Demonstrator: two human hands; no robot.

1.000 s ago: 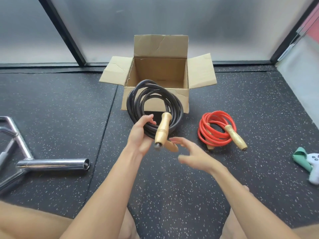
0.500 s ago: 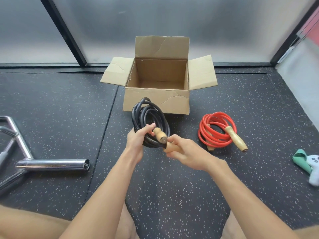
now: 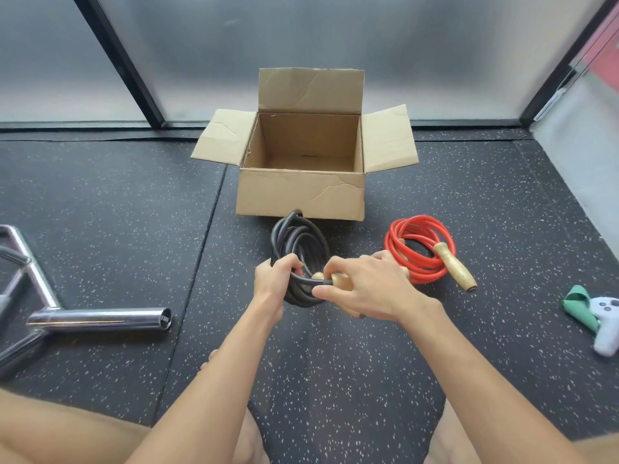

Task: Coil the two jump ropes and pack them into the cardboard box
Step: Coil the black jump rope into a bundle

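Black rope (image 3: 298, 239), coiled, is held just in front of the box (image 3: 301, 195), whose flaps stand open. The left hand (image 3: 273, 279) grips the coil's near side, and the right hand (image 3: 365, 286) curls round its wooden handle (image 3: 341, 281). The red rope (image 3: 418, 252) lies coiled before the box's right corner.

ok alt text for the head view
A person's left hand grips a coiled black jump rope while the right hand holds its wooden handle, in front of an open, empty cardboard box. A coiled red jump rope lies on the floor nearby.
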